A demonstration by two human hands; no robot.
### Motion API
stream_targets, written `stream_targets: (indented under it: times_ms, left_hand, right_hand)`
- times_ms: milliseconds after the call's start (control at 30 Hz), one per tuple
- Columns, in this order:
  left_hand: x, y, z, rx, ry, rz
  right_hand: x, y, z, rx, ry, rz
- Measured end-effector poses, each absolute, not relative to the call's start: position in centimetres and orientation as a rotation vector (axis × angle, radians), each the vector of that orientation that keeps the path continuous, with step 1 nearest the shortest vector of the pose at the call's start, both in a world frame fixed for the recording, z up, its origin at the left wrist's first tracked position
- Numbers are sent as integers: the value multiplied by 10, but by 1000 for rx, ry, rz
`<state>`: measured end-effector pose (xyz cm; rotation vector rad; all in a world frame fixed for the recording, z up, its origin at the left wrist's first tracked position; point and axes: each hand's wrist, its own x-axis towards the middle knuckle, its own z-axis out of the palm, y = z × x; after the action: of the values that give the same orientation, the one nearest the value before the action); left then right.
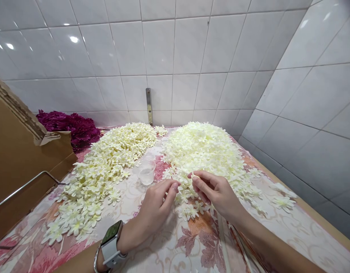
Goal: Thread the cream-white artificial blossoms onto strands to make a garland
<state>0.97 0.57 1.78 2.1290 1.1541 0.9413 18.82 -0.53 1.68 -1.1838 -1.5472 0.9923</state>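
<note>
My left hand (pixel 159 199), with a watch (pixel 114 237) on its wrist, has thumb and fingers closed together just left of the right-hand flower pile; anything in its grip is hidden. Across a small gap, my right hand (pixel 216 189) pinches a small pale yellow piece (pixel 194 175) between thumb and fingertips. Below and behind both hands spreads a heap of whitish artificial flower heads (pixel 203 148). To the left lies a creamier heap of similar flowers (pixel 115 148). A small clear plastic cup (pixel 146 175) stands between the heaps, beyond my left hand.
Purple artificial flowers (pixel 71 127) are bunched at the back left. A cardboard box (pixel 24 167) and a bent metal rod (pixel 24 191) border the left side. Loose petals (pixel 284 203) lie near the right edge of the floral tablecloth (pixel 311 227). A tiled wall (pixel 189 49) closes off the back.
</note>
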Motion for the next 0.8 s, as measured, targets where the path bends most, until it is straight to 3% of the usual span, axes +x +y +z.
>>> stream_targets:
  times_ms: [500, 800]
  left_hand:
    - [9, 7, 16, 2162, 1158, 900]
    - [10, 6, 15, 2157, 1168, 899]
  right_hand:
    - [189, -2, 14, -1334, -1486, 770]
    - [193, 4, 11, -1243, -1491, 932]
